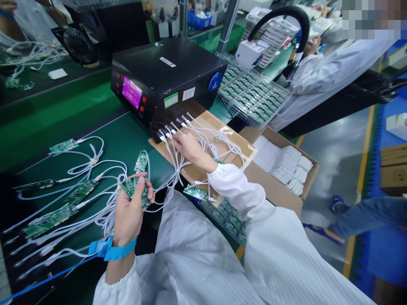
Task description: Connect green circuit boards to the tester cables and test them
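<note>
My left hand [130, 207], with a blue wrist strap [117, 250] on its wrist, is closed on green circuit boards [132, 188] under the thumb. Another circuit board [141, 162] with a white cable lies just beyond those fingers. My right hand [193, 147] reaches to the side of a black box [178, 72] with a lit pink screen [132, 92]. Its fingers pinch at one of several white cables [176, 127] plugged in there; the fingertips partly cover that spot. A bundle of white cables [173, 178] runs between the two hands.
Cabled circuit boards [51, 220] lie on the left of the green table. Under the right arm is brown cardboard [235, 140]. To the right stand a carton of white parts [310, 182] and clear trays of boards [257, 95]. A co-worker's sleeve [333, 72] is beyond.
</note>
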Motion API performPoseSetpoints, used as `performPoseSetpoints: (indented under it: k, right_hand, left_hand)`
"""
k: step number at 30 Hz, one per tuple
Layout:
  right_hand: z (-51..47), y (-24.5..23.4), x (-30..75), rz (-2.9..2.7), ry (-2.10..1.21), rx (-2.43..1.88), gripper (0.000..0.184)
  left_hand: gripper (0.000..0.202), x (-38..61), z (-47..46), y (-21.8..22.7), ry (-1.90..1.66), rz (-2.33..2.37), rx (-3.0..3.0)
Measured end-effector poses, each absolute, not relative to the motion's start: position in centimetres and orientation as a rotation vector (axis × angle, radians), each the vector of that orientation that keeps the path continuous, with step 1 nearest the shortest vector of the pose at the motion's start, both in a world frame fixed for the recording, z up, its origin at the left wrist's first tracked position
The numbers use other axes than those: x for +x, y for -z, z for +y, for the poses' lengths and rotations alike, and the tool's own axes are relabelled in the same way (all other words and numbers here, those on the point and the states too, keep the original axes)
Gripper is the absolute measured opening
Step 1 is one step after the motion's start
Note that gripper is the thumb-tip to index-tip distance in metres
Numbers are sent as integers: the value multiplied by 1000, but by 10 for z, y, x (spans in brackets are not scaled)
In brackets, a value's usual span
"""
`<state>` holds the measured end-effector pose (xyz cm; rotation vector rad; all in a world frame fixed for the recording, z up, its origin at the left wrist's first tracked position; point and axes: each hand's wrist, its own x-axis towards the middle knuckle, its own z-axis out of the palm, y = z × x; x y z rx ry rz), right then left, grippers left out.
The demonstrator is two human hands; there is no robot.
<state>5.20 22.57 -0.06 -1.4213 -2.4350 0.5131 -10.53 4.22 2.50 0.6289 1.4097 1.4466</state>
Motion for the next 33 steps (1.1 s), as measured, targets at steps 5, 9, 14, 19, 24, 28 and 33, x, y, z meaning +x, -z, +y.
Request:
performPoseSetpoints:
  k: [5,9,14,19,24,28,33]
  right_hand:
    - [228,3,51,-2428,-473,-1401,30]
    - [230,8,49,-2431,-458,-1403,30]
    - [232,8,51,-2458,-454,-1403,33]
    - [194,-30,65,-2576,-336,-1503,34]
    - [113,-45,57,-2775,-395,-1404,42]
    - [70,-9,33,-2993,-481,-1250,63]
    - [65,30,18,-2812,-546,-1278,40]
  left_hand:
    - [45,-110,41,-19,-1393,1432,649]
    - [45,-113,40,-15,-1380,1435,668]
    - [49,-113,37,-20,-1381,1453,650]
    - [48,-115,29,-29,-1443,1462,551]
    - [34,-128,25,-29,-1604,1322,298]
    - [28,-135,23,-26,-1679,1299,244]
    - [36,-139,18,-23,-1702,1365,358]
